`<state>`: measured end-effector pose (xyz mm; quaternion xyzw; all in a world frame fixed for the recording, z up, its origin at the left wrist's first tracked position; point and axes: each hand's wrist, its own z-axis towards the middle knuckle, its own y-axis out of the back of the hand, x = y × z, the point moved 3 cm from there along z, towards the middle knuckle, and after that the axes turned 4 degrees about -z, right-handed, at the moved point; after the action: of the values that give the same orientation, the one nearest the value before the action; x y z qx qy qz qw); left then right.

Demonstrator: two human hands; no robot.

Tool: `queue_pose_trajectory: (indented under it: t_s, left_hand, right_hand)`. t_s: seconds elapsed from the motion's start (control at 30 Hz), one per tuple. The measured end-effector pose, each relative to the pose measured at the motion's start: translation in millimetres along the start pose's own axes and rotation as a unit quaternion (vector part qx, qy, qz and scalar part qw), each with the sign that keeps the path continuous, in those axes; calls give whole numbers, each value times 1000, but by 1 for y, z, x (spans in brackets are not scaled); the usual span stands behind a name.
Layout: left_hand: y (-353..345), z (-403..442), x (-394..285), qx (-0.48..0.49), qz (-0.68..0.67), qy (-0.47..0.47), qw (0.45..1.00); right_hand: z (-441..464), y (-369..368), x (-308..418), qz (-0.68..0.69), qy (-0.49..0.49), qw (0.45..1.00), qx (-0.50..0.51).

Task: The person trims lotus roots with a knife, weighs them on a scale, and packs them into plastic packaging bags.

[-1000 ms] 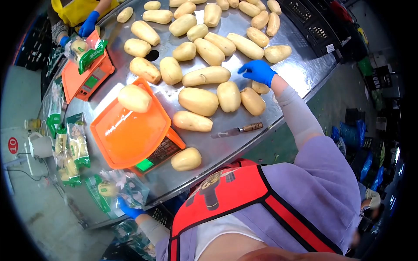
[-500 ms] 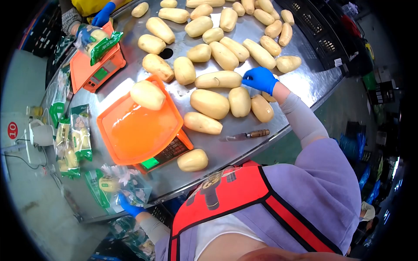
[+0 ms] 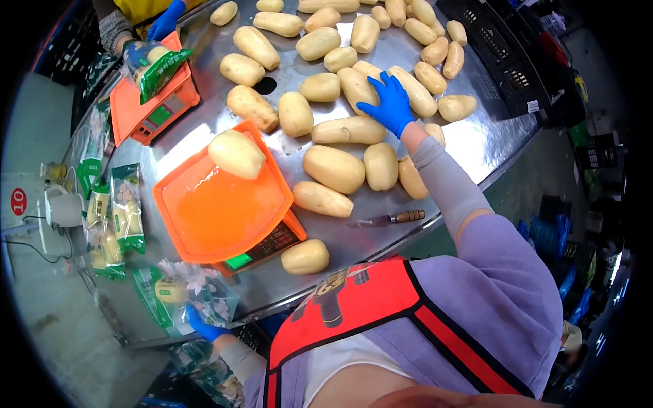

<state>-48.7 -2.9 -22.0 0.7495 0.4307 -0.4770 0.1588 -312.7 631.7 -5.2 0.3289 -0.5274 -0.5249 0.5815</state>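
Note:
My right hand (image 3: 392, 106), in a blue glove, reaches over the table with its fingers spread. Its fingertips are at a pale lotus root segment (image 3: 355, 88); whether they touch it I cannot tell. Just below the hand lies a long segment (image 3: 348, 130) with a mark on its skin. At the near left corner my left hand (image 3: 202, 324), also gloved in blue, grips the edge of a clear and green plastic bag (image 3: 221, 304) with a lotus root segment (image 3: 171, 291) in it. Some of its fingers are hidden by the bag.
An orange scale (image 3: 218, 204) bears one segment (image 3: 237, 154). A knife (image 3: 391, 218) lies near the front edge. Filled bags (image 3: 126, 211) lie at left. A co-worker's gloved hand (image 3: 165, 22) is by a second orange scale (image 3: 129, 112). Black crates (image 3: 493, 54) stand at right.
My right hand has moved up and slightly left across the segments, and its fingers have spread from a closed pose. My left hand stays at the bag. The view has shifted slightly.

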Motion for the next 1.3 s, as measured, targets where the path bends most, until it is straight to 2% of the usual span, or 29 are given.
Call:
queue_pose_trajectory:
  t_s: [0.07, 0.13, 0.2, 0.27, 0.4, 0.47, 0.5, 0.57, 0.6, 0.67, 0.7, 0.73, 0.8, 0.9, 0.93, 1.0, 1.03, 1.1, 1.13, 1.2, 1.23, 1.27, 1.3]
  left_hand:
    - [5, 4, 1, 10, 24, 6, 1000]
    - [-8, -6, -3, 4, 13, 27, 1000]
    - [-13, -6, -3, -1, 2, 48, 999]
    - [-1, 5, 0, 34, 4, 48, 998]
    - [-8, 0, 0, 54, -38, 65, 996]
    - [-10, -1, 0, 56, -38, 62, 996]
    - [-12, -3, -1, 58, -35, 58, 996]
    - [-18, -9, -4, 38, -35, 58, 997]
    - [-21, -11, -4, 20, -33, 60, 997]
    - [-18, -8, -3, 31, -35, 63, 997]
    - [-18, -8, -3, 42, -35, 66, 996]
    - [-19, -9, -4, 43, -33, 68, 996]
    - [-22, -11, -5, 30, -39, 82, 995]
    - [-12, -1, -1, 57, -44, 80, 994]
    - [-13, 0, 0, 58, -43, 81, 994]
    - [-11, -2, -1, 29, -27, 71, 997]
    - [-8, 1, -2, 30, -25, 71, 997]
    - [2, 10, 2, 94, -61, 117, 987]
    - [10, 14, 2, 94, -59, 117, 987]
    - [2, 8, -2, 340, -152, 175, 912]
    - [-1, 6, -2, 338, -151, 175, 912]
    - [2, 8, 1, 217, -116, 151, 957]
    - [3, 7, 1, 92, -78, 124, 985]
  right_hand:
    - [2, -2, 11, -52, 0, 999, 5]
    - [6, 0, 29, 22, 120, 990, -73]
    - [14, -4, 51, -3, 162, 986, -28]
    - [25, -10, 69, -27, 205, 978, -16]
    - [42, -25, 83, -90, 216, 972, -3]
    - [54, -15, 86, 6, 96, 988, 118]
    - [56, -17, 86, 6, 98, 988, 118]
    - [58, -22, 75, 124, -2, 987, 98]
    - [59, -23, 71, 123, 0, 988, 98]
    - [58, -27, 60, 283, -58, 951, 109]
    - [55, -29, 59, 389, -53, 915, 94]
    - [53, -31, 57, 389, -56, 915, 94]
    - [48, -33, 51, 507, -81, 855, 79]
    - [46, -32, 47, 540, -75, 835, 80]
    - [45, -27, 48, 539, -76, 835, 79]
    - [36, -13, 56, 339, -46, 937, 70]
    - [31, -17, 57, 340, -49, 937, 69]
    - [22, -20, 64, 110, 80, 990, -28]
    - [18, -16, 68, 110, 79, 990, -28]
    - [13, -14, 77, 67, 77, 993, 65]
    - [12, -17, 75, 45, 124, 991, -9]
    - [17, -16, 71, 47, 124, 991, -7]
    - [25, -13, 67, 107, 114, 988, 10]
